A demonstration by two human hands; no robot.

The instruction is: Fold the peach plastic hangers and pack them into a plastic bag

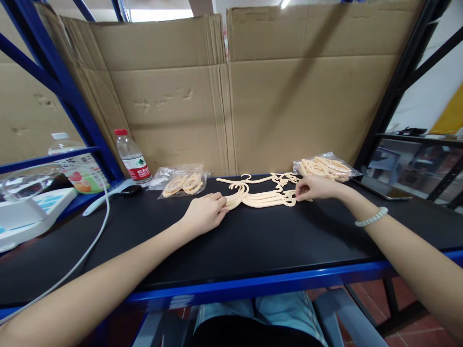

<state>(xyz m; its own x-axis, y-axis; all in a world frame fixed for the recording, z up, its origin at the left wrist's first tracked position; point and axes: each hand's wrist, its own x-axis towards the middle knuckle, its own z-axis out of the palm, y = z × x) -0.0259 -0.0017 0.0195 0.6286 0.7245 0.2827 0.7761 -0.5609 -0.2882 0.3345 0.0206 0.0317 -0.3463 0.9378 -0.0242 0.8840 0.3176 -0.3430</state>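
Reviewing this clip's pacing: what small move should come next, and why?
Probably, steady the front hangers with the left hand and nudge them level with the right hand: they lie fanned, their hooks staggered, and the hands are at opposite ends.

The person wore a pale, round-beaded bracelet on the bare right forearm, light-blue trousers and a black garment.

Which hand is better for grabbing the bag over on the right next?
Probably the right hand: it's right beside that bag, while the left hand is farther away, at the other end of the hangers.
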